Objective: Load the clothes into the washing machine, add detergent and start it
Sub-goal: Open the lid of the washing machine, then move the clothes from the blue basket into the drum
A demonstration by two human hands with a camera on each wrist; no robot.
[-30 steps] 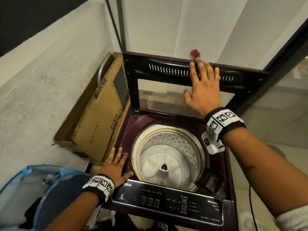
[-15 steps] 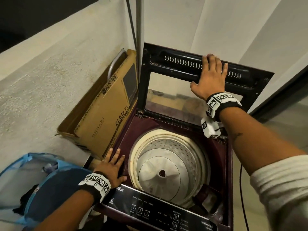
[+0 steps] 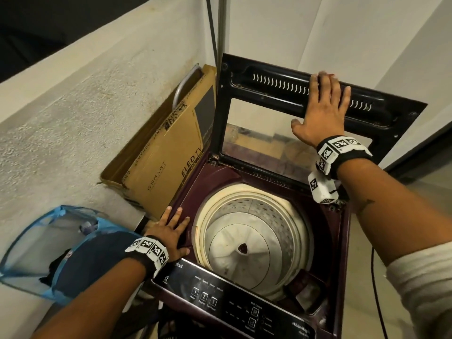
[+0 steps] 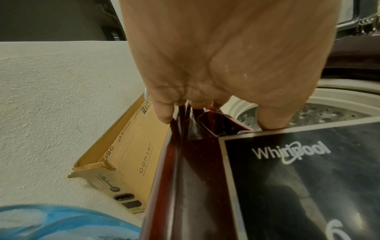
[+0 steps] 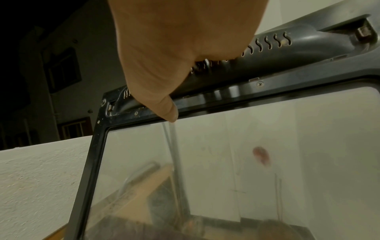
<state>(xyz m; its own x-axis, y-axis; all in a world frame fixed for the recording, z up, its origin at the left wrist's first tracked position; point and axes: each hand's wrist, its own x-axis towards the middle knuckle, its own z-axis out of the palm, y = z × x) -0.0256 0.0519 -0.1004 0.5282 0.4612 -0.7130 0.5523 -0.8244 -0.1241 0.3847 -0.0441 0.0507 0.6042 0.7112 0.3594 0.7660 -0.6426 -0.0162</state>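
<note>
While the maroon top-loading washing machine [image 3: 327, 241] stands with its dark glass-panelled lid [image 3: 281, 133] raised, its perforated steel drum [image 3: 254, 236] holds no clothes. Loading is judged not yet begun. The blue mesh laundry bag [image 3: 61, 250] of dark clothes sits beside the machine, to its left. The right hand [image 3: 320, 111] presses flat, fingers straight, on the lid; the left hand [image 3: 171, 231] rests flat on the machine's rim. The next move calls for reaching into the bag.

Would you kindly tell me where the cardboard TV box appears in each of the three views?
Head: cardboard TV box, left of the washing machine, against the wall.
Left wrist: lower centre, left of the machine's edge.
Right wrist: blurred, seen through the glass lid.
Shared landmark: rough white wall.
</note>
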